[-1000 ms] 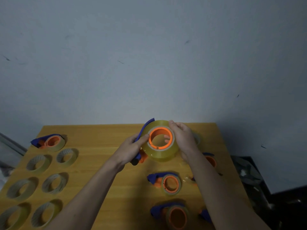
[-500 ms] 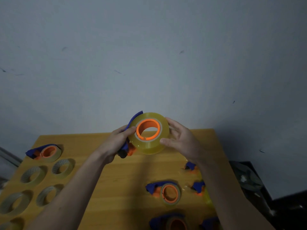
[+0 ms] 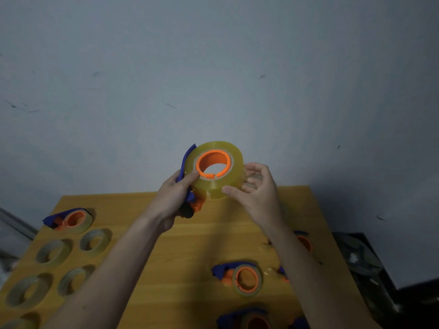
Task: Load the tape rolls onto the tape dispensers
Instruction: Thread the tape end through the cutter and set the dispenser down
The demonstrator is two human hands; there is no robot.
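Note:
A yellowish clear tape roll sits on the orange hub of a blue and orange dispenser, raised above the far edge of the wooden table. My left hand grips the dispenser's handle, its thumb pressed on the roll's face. My right hand curls round the roll's right side, thumb on its lower rim. Several bare tape rolls lie at the left of the table.
A loaded dispenser lies at the far left. Another loaded dispenser lies in the middle right, with more at the bottom edge and behind my right forearm. Dark clutter lies on the floor at right.
Both hands have lifted the dispenser with its roll up off the table and away from me. My right hand has slid from the roll's front to its right side.

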